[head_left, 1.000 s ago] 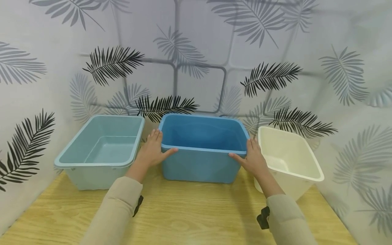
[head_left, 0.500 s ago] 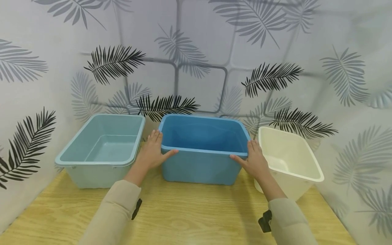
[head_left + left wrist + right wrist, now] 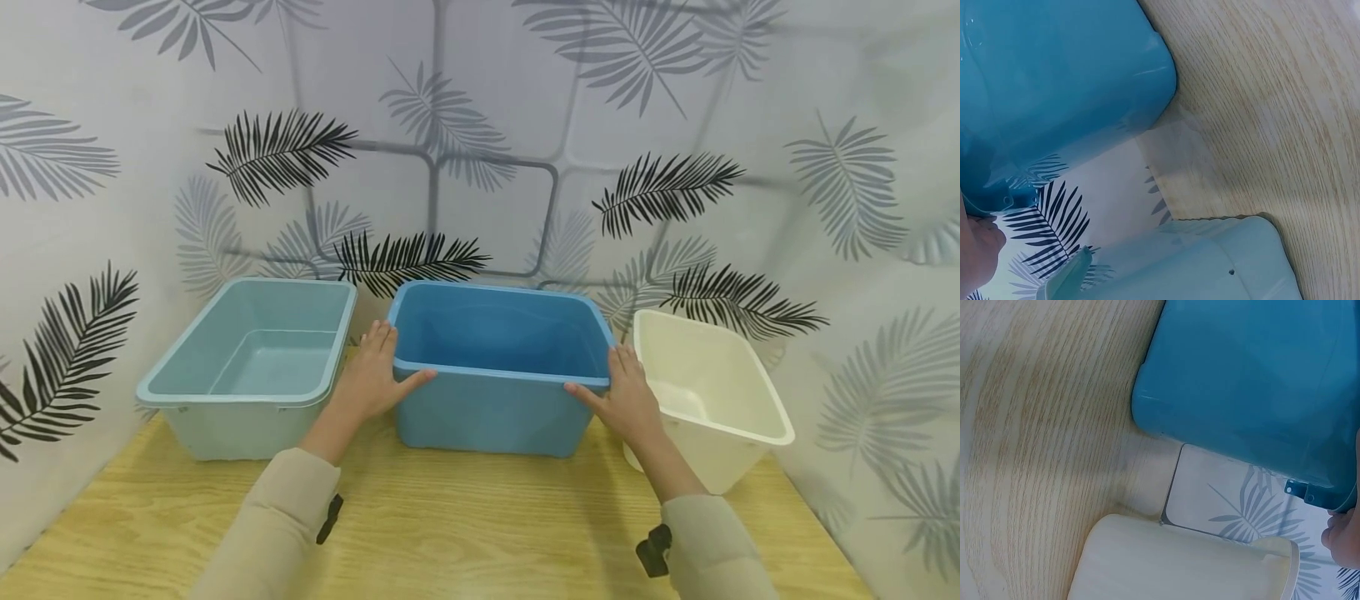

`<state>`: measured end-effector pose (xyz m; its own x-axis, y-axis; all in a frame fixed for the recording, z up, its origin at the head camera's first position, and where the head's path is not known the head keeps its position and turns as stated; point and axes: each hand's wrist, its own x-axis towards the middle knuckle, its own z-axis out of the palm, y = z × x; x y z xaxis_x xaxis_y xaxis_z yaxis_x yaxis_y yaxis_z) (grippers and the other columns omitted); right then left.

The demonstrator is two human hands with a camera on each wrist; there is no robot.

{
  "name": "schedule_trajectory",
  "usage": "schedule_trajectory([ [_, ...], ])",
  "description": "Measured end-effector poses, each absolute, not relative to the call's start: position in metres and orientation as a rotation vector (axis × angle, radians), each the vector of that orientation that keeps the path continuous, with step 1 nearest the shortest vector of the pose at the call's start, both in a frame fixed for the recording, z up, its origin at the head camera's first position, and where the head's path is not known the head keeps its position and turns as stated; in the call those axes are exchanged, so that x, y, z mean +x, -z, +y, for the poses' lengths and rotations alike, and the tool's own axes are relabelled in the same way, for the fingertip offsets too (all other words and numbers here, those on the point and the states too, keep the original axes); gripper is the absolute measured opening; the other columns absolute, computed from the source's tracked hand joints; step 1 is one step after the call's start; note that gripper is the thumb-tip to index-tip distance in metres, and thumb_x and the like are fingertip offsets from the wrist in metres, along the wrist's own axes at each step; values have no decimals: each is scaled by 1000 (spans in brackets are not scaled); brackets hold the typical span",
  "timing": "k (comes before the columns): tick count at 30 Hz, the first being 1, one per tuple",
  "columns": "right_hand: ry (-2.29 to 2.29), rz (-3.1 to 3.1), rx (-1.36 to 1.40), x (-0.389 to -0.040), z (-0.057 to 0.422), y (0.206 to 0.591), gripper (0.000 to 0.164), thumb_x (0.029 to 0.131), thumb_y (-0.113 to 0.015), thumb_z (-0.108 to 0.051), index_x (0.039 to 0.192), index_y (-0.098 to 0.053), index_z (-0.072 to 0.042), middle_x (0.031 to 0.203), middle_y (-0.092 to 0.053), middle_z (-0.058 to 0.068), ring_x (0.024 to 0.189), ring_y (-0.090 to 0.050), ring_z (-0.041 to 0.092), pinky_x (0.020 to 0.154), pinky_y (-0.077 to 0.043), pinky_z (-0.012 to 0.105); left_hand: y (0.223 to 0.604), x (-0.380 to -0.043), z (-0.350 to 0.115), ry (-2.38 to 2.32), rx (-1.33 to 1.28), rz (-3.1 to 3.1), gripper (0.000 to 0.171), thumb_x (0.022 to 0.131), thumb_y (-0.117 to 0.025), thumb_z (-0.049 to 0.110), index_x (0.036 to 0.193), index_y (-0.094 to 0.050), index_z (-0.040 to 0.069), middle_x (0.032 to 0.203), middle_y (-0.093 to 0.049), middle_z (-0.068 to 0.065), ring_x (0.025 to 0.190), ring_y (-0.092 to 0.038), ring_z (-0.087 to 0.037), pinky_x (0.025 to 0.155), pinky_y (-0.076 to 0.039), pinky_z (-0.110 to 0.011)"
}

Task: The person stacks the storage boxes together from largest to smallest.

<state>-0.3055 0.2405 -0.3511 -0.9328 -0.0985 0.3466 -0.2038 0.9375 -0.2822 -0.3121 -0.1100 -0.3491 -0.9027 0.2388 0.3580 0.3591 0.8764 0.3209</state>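
Observation:
A blue plastic storage bin (image 3: 487, 412) stands on the table between two other bins, its open top facing up and its inside bare. At its near left corner my left hand (image 3: 372, 371) grips the rim, thumb along the front and fingers down the side. My right hand (image 3: 626, 392) holds the near right corner the same way. In the left wrist view, the left hand's fingertips (image 3: 988, 240) tuck under the rim; the right wrist view shows the right hand's fingertips (image 3: 1335, 537) curled below it too.
A pale blue-green bin (image 3: 225, 433) stands to the left, close by my left forearm. On the right is a cream bin (image 3: 720, 458), partly behind my right forearm. A leaf-patterned cloth (image 3: 495, 108) hangs behind the wooden table (image 3: 480, 533).
The blue bin has shifted slightly toward me, its right end a little more than its left. Both hands have kept their hold and moved with it; the side bins stay put.

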Motion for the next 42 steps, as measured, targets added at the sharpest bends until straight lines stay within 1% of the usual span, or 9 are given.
schedule_trajectory([
  [5, -449, -2750, 227, -302, 239, 351, 101, 78, -53, -63, 138, -21, 11, 146, -19, 27, 137, -12, 41, 110, -17, 52, 349, -310, -111, 543, -440, -2735, 94, 81, -48, 62, 137, -25, -10, 146, -21, -26, 138, -12, -37, 112, -16, -47],
  [11, -410, -2734, 216, -298, 240, 353, 101, 78, -51, -64, 138, -21, 11, 146, -20, 28, 136, -14, 42, 110, -17, 52, 350, -307, -111, 549, -439, -2737, 94, 81, -48, 62, 138, -24, -9, 147, -19, -25, 139, -11, -37, 112, -17, -47],
  [18, -415, -2727, 218, -294, 239, 354, 100, 77, -53, -63, 138, -22, 11, 145, -20, 28, 136, -15, 42, 110, -18, 52, 353, -305, -111, 544, -436, -2723, 95, 81, -49, 62, 137, -25, -9, 146, -20, -25, 138, -13, -37, 111, -18, -49],
  [22, -432, -2731, 212, -291, 239, 353, 101, 77, -54, -63, 138, -22, 11, 146, -19, 28, 136, -14, 42, 110, -17, 52, 354, -302, -111, 553, -432, -2710, 93, 81, -51, 60, 137, -26, -9, 146, -21, -25, 138, -14, -37, 111, -19, -49],
  [27, -449, -2727, 209, -288, 238, 354, 102, 76, -55, -63, 138, -22, 11, 146, -18, 28, 136, -13, 42, 110, -17, 53, 355, -299, -111, 554, -428, -2705, 94, 81, -49, 62, 138, -25, -9, 147, -21, -24, 138, -14, -37, 110, -19, -50],
  [31, -451, -2724, 202, -286, 238, 356, 102, 76, -55, -63, 138, -22, 10, 146, -19, 28, 136, -13, 42, 109, -18, 53, 355, -296, -112, 557, -425, -2708, 94, 81, -49, 62, 138, -25, -9, 147, -20, -24, 138, -12, -37, 111, -18, -50],
  [35, -445, -2703, 203, -285, 238, 357, 100, 76, -56, -62, 137, -25, 10, 145, -23, 27, 136, -16, 42, 107, -22, 54, 354, -293, -112, 565, -426, -2708, 93, 81, -50, 60, 138, -24, -8, 147, -20, -24, 139, -12, -36, 111, -18, -49],
  [42, -449, -2666, 209, -281, 238, 358, 98, 75, -58, -60, 136, -27, 10, 143, -26, 27, 135, -18, 42, 106, -25, 55, 355, -288, -111, 588, -420, -2698, 94, 80, -49, 63, 139, -24, -7, 147, -20, -23, 139, -12, -36, 112, -17, -48],
])
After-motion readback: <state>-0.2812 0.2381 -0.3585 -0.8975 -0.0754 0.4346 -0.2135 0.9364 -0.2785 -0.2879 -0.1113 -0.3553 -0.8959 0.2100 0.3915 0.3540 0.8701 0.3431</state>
